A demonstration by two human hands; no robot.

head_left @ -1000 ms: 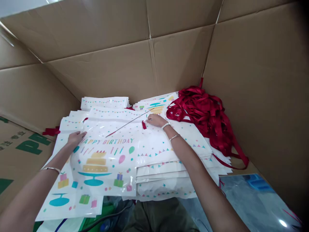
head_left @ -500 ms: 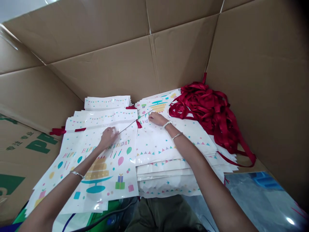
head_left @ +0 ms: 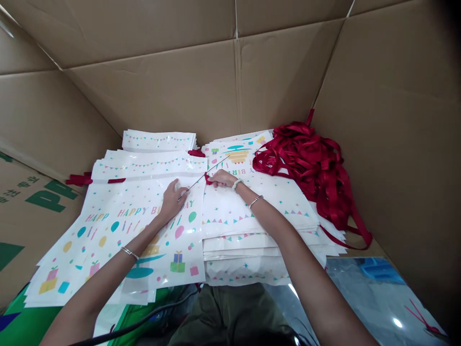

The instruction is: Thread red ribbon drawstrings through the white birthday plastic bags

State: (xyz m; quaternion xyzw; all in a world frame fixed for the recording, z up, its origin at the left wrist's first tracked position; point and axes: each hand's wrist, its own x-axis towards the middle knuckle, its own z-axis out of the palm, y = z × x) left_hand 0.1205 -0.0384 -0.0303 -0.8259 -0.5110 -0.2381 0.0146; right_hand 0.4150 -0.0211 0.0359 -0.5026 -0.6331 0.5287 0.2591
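I have both bare arms reaching forward from the bottom of my view, angled in toward the middle. My left hand [head_left: 173,202] sits palm down with its fingers curled, near my right hand [head_left: 223,179], which lies turned inward, fingertips drawn together and pointing left. My left forearm [head_left: 104,276] and right forearm [head_left: 298,247] slope diagonally upward

Printed plastic bags [head_left: 118,226] lie in two stacks side by side inside a cardboard box [head_left: 144,101], with a smaller pile [head_left: 158,141] behind the left stack. A heap of ribbon [head_left: 309,168] sits right of the right stack [head_left: 259,245], against the box's right wall, and plastic sheeting [head_left: 363,298] lies toward the near right corner.
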